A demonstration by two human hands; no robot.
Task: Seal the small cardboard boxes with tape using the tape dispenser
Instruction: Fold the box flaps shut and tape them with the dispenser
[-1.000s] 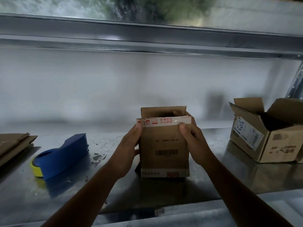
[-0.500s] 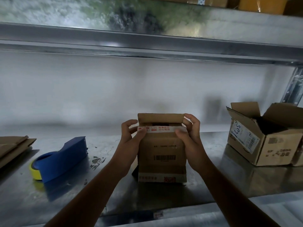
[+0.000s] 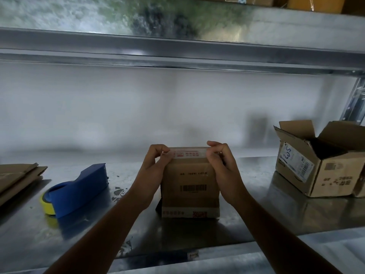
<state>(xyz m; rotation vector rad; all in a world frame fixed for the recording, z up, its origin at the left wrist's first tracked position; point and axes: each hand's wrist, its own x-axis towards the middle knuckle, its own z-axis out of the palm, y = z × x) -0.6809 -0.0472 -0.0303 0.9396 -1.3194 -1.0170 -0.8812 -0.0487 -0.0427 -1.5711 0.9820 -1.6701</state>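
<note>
We can read very little here. Small box (image 3: 190,180), front face: a barcode sits mid-face, but the digits under it are too small for us to read. Above it there's one line of small dark print, chars blurred.

Top tape strip (image 3: 187,154) on the same box: red print w/ a square logo, illegible. Bottom tape strip (image 3: 190,213): red print again, w/ a bolder red block toward the right; we can't make it out.

Open box (image 3: 335,175) at right: white label (image 3: 296,164) w/ dark handwriting, approx. "1205", though we're not sure. Barcodes and fine print beside it are unreadable. That box's side panel has dark chars, apparently upside down, too blurred.
</note>
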